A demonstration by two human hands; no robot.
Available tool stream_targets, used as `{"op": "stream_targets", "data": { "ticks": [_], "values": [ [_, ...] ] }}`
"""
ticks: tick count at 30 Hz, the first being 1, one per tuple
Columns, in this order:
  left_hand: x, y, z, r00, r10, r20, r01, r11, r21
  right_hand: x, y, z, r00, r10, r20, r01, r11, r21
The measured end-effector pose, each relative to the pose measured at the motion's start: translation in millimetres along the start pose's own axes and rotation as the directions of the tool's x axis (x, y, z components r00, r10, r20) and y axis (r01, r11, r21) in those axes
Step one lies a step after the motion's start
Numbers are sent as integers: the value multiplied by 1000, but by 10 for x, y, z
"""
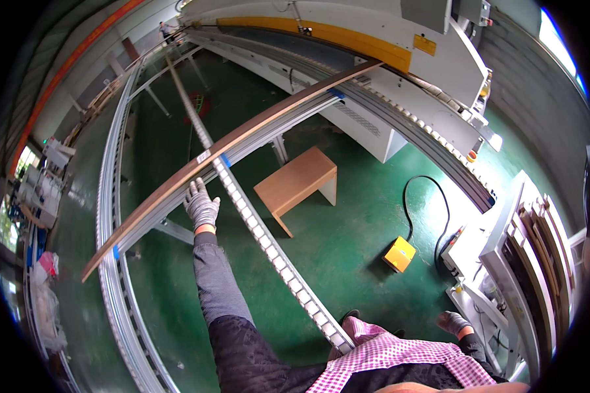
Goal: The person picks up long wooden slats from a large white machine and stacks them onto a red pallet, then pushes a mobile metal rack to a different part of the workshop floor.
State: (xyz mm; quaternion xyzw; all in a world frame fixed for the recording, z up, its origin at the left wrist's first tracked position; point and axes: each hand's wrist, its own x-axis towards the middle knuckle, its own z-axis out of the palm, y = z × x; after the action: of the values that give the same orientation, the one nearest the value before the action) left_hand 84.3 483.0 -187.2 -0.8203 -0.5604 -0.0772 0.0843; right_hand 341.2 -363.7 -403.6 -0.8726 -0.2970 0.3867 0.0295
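A long brown board (242, 135) lies aslant across the roller rails, one end jutting past the left rail (106, 196), the other reaching the edge of the large grey machine (465, 59). A small white label (204, 156) sits on it, close to where it crosses the middle rail (267, 239) with its row of white rollers. A metal crossbeam (282, 128) with blue pieces runs alongside and below the board.

The left hand (202, 205), in a pale striped glove, is laid at the board's near side. Its grip is wide — fingers extended and closed round nothing — though whether the fingertips meet the board or the beam I cannot tell.

The right hand (453, 322), also gloved, is low at the person's side, well apart from the board and near a white stand (462, 304); I cannot tell whether its grip holds anything.

Beyond the middle rail, a brown stool (298, 180) stands on the green floor (367, 216). Farther right is a yellow box (400, 254) with a black cable — and, at the right edge, several upright panels (544, 249).
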Motion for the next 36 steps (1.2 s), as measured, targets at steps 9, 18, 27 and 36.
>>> {"op": "stream_targets", "data": {
  "ticks": [9, 18, 27, 36],
  "values": [
    [452, -42, 242, 999, -8, 50, 7, 1000, 29, -303, 908, 806, 981, 107, 164, -93, 992, -87],
    [490, -860, 781, 895, -69, 440, 97, 994, -42, 167, 570, 404, 987, -76, 138, 102, 975, -196],
    [-1030, -479, 369, 965, 216, 148, -205, 975, -88, 1438, -2461, -1344, 930, -316, -186, 359, 680, 640],
    [-2526, -47, -560, 863, 492, -118, -505, 852, -141, 1790, -4420, -1362, 560, -821, -109, -535, -459, 709]
  ]
}}
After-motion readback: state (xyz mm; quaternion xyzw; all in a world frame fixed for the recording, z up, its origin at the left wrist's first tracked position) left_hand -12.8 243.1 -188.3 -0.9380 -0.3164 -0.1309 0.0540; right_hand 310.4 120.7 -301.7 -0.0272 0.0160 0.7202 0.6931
